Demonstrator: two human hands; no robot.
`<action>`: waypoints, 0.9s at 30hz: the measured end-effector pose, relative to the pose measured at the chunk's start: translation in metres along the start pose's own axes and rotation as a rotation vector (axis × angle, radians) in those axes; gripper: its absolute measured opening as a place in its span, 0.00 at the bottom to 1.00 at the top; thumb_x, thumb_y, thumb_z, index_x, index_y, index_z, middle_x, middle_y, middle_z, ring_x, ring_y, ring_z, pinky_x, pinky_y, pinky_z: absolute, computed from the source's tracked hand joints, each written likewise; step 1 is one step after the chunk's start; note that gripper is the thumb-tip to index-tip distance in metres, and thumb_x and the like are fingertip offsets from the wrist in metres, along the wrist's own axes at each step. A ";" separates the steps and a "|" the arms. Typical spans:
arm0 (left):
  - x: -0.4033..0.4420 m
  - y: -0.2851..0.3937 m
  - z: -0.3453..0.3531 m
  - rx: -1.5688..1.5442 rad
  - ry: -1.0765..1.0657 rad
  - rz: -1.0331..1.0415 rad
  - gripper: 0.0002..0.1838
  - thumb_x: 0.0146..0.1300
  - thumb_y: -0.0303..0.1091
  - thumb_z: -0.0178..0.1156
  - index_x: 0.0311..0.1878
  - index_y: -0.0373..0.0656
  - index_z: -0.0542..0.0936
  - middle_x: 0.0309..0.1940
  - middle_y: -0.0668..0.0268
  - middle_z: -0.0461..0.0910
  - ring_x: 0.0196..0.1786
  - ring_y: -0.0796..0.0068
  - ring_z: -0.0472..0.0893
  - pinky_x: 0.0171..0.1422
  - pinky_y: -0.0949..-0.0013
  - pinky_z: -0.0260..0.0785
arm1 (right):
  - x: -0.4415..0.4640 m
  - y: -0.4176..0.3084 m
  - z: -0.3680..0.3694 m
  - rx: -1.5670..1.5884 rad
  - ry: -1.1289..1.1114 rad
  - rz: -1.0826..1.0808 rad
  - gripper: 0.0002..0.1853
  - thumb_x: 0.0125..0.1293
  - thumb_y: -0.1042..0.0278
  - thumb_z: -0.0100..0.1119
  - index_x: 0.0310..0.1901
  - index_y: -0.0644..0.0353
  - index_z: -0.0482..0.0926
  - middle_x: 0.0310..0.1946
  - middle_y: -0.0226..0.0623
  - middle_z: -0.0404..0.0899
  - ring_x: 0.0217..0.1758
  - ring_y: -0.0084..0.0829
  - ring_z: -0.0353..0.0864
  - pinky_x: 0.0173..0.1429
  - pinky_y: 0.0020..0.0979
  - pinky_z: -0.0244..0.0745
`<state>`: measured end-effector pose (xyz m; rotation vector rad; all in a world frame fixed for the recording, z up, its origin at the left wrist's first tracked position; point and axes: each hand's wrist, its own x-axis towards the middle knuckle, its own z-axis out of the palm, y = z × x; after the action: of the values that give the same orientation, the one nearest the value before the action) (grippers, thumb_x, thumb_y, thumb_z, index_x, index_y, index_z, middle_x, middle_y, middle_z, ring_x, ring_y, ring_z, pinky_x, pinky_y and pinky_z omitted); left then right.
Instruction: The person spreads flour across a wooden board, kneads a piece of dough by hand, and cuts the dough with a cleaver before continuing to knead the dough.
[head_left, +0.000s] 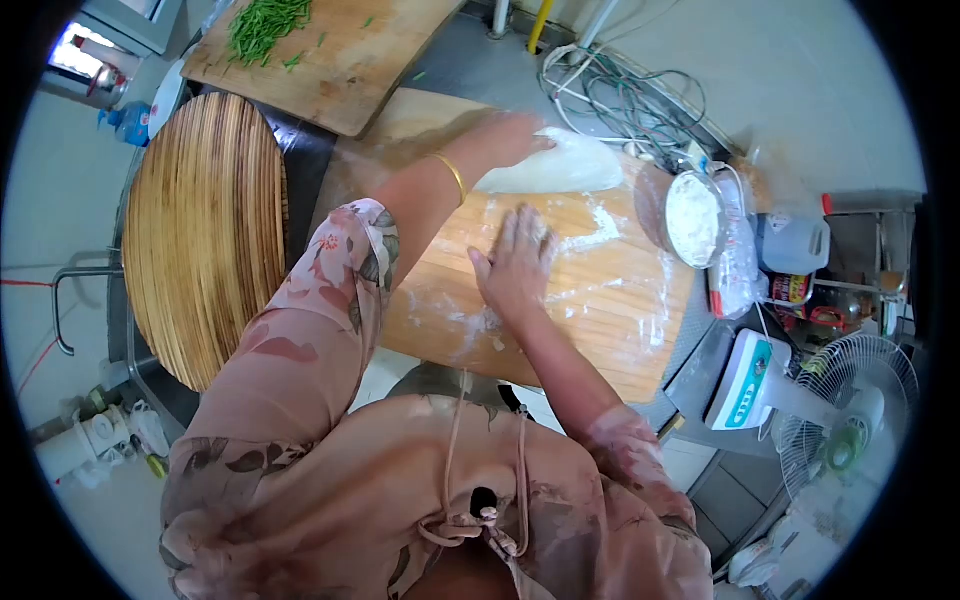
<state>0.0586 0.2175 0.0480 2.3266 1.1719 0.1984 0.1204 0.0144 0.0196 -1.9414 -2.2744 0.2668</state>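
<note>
A pale, smooth sheet of dough [580, 165] lies at the far edge of a floured wooden board [560, 335]. My left hand [518, 138], on the arm with a gold bangle, is at the dough's upper left side. Motion blurs it, and its fingers cannot be made out clearly. Nearer to me, my right hand [518, 255] lies flat on the board with the thumb apart and nothing held. White flour is scattered around it. A bowl of flour [692, 220] stands at the board's right edge.
A second board [340, 70] with chopped greens [268, 30] is at the upper left, near a round slatted wooden lid [210, 240]. Coiled cables [620, 100] lie by the wall. On the right are a scale [745, 380], a plastic jug [793, 243] and a fan [850, 410].
</note>
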 end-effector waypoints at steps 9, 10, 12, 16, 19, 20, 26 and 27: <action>-0.031 0.029 -0.009 0.021 -0.011 0.010 0.46 0.53 0.61 0.66 0.70 0.43 0.65 0.65 0.50 0.70 0.67 0.49 0.69 0.72 0.54 0.59 | -0.056 0.029 -0.009 0.034 -0.267 -0.284 0.40 0.63 0.42 0.54 0.72 0.57 0.60 0.74 0.50 0.52 0.79 0.49 0.46 0.76 0.64 0.34; -0.036 0.035 -0.013 0.053 -0.043 0.011 0.49 0.48 0.59 0.69 0.70 0.43 0.64 0.65 0.51 0.70 0.67 0.50 0.70 0.72 0.55 0.59 | -0.050 0.055 -0.014 0.002 -0.115 -0.178 0.41 0.64 0.42 0.54 0.72 0.58 0.58 0.75 0.51 0.50 0.79 0.50 0.44 0.77 0.62 0.33; -0.041 0.043 -0.020 0.117 -0.104 0.014 0.56 0.39 0.57 0.76 0.71 0.44 0.63 0.66 0.51 0.70 0.67 0.51 0.70 0.72 0.55 0.60 | -0.039 0.086 -0.016 0.010 0.085 0.062 0.42 0.65 0.41 0.52 0.73 0.61 0.56 0.76 0.53 0.47 0.80 0.52 0.42 0.78 0.59 0.32; -0.027 0.025 0.003 0.012 -0.034 -0.019 0.50 0.36 0.46 0.77 0.66 0.42 0.69 0.62 0.51 0.73 0.64 0.52 0.72 0.70 0.57 0.63 | -0.014 0.083 -0.008 0.092 0.094 0.360 0.42 0.68 0.40 0.49 0.74 0.63 0.54 0.76 0.58 0.44 0.80 0.54 0.39 0.80 0.51 0.34; -0.027 0.026 0.000 -0.159 -0.046 -0.073 0.43 0.39 0.42 0.75 0.62 0.41 0.73 0.59 0.51 0.76 0.62 0.54 0.75 0.68 0.58 0.65 | -0.011 0.044 0.002 0.185 0.108 0.142 0.38 0.69 0.43 0.48 0.71 0.64 0.59 0.74 0.60 0.49 0.78 0.57 0.43 0.80 0.49 0.37; -0.035 0.030 -0.001 -0.243 -0.072 -0.090 0.41 0.40 0.41 0.74 0.61 0.40 0.74 0.57 0.51 0.77 0.61 0.54 0.76 0.67 0.58 0.66 | -0.017 0.038 0.004 0.231 0.133 0.024 0.36 0.70 0.44 0.48 0.70 0.64 0.61 0.73 0.61 0.51 0.77 0.58 0.45 0.80 0.48 0.39; -0.125 0.078 0.016 -0.036 0.017 0.150 0.35 0.43 0.35 0.71 0.59 0.40 0.76 0.56 0.54 0.77 0.61 0.53 0.74 0.67 0.55 0.63 | -0.079 0.085 -0.066 0.550 0.332 0.103 0.22 0.71 0.54 0.47 0.58 0.61 0.75 0.63 0.51 0.70 0.70 0.49 0.64 0.74 0.53 0.52; -0.141 0.088 0.019 -0.010 0.038 0.234 0.34 0.44 0.34 0.70 0.59 0.40 0.76 0.56 0.55 0.77 0.61 0.54 0.74 0.67 0.54 0.63 | -0.076 0.085 -0.085 0.441 0.413 0.129 0.22 0.70 0.55 0.47 0.58 0.60 0.75 0.62 0.50 0.71 0.69 0.47 0.65 0.73 0.54 0.52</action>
<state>0.0413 0.0568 0.0911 2.4580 0.9115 0.3321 0.2330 -0.0436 0.0838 -1.7202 -1.6688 0.3142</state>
